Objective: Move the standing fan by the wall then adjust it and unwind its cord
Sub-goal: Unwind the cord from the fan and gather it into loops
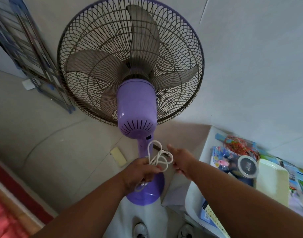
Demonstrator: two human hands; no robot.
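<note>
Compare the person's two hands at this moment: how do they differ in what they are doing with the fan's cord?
The left hand is closed around the bunched white cord, gripping several loops at once; the right hand pinches only one loop at its edge. The left hand sits right in front of the fan pole; the right hand reaches in from the side with a finger extended. Both are bare and touch the same coiled cord.

Both forearms are bare from the frame's lower edge to the wrists, with no sleeves showing. The left hand (140,172) and right hand (182,161) are bare too. Below are light grey trousers (143,210) and white shoes (186,231) with dark markings.
</note>
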